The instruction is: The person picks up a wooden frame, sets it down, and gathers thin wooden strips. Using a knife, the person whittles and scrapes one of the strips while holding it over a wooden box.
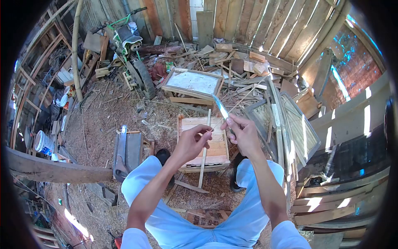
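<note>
My right hand (244,135) is closed round the handle of a knife (221,108), whose bright blade points up and away to the left. My left hand (193,143) has its fingertips pinched on the lower end of a thin wooden stick (244,98). The stick slants up to the right, passing close to the blade; whether they touch I cannot tell. Below both hands, between my legs, stands a low wooden box (215,154) with a planked top. A narrow wood strip (202,168) lies across it, sticking out over the near edge.
A handsaw (120,155) rests along a small bench (133,150) on my left. Ahead are a framed white panel (192,81), a heap of wood scraps (232,62) and a green motorbike (130,41). Framed slatted panels (296,124) lean at my right. Shavings cover the floor.
</note>
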A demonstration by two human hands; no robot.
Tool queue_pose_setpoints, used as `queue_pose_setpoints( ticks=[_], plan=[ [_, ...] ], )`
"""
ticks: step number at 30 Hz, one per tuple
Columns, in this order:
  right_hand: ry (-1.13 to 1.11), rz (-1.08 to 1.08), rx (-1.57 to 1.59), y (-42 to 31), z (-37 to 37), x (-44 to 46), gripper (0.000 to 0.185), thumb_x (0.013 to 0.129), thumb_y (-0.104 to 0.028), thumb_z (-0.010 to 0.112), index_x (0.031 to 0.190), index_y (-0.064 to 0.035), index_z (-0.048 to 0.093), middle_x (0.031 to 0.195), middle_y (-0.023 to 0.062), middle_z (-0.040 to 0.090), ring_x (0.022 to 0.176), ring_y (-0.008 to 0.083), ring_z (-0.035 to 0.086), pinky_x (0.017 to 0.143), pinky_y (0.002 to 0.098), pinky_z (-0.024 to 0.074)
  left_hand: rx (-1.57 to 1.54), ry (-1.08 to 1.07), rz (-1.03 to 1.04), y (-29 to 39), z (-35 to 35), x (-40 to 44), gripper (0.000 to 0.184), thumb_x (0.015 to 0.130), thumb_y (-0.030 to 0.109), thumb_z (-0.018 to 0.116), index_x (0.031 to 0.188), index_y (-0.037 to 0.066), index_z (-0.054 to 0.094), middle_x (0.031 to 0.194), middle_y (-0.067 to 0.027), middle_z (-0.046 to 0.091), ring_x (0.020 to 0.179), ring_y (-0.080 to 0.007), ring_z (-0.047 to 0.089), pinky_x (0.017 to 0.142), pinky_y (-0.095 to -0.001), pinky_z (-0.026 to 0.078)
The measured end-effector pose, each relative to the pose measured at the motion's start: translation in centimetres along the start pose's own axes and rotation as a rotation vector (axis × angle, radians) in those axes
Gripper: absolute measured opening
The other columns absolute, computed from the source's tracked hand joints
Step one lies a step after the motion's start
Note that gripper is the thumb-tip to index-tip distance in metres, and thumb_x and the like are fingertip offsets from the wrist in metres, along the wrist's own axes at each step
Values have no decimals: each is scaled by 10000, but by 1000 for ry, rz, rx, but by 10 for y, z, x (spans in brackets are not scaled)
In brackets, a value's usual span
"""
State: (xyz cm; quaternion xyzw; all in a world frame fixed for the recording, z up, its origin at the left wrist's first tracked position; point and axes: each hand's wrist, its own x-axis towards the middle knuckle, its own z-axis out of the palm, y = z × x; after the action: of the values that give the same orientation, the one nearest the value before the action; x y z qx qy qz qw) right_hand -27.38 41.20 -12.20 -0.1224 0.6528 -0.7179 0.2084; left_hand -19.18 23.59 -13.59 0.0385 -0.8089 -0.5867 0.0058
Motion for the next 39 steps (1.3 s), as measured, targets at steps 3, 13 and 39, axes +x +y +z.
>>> queue_pose_setpoints(
  ticks=[3,13,39],
  plan=[
    [-91,31,41,-2,8,-6,280,954,-141,532,1169,29,591,827,72,619,539,62,427,419,176,313,-275,-4,-125,-4,6,9,179,929,147,578,985,-8,649,798,-26,637,691,-70,573,608,-230,455],
    [-53,120,153,-13,-8,-7,253,953,-140,539,1128,30,606,828,60,615,522,47,415,405,165,301,-37,111,-37,-3,-1,-6,154,902,143,619,938,1,667,725,-1,614,673,-56,542,611,-214,423],
    [212,-10,111,-27,-79,1,321,956,-161,521,1224,15,542,777,37,585,497,45,410,390,174,310,-96,71,-153,-33,-30,-10,173,921,153,585,923,2,669,678,23,563,625,-53,489,579,-215,397]
  ],
)
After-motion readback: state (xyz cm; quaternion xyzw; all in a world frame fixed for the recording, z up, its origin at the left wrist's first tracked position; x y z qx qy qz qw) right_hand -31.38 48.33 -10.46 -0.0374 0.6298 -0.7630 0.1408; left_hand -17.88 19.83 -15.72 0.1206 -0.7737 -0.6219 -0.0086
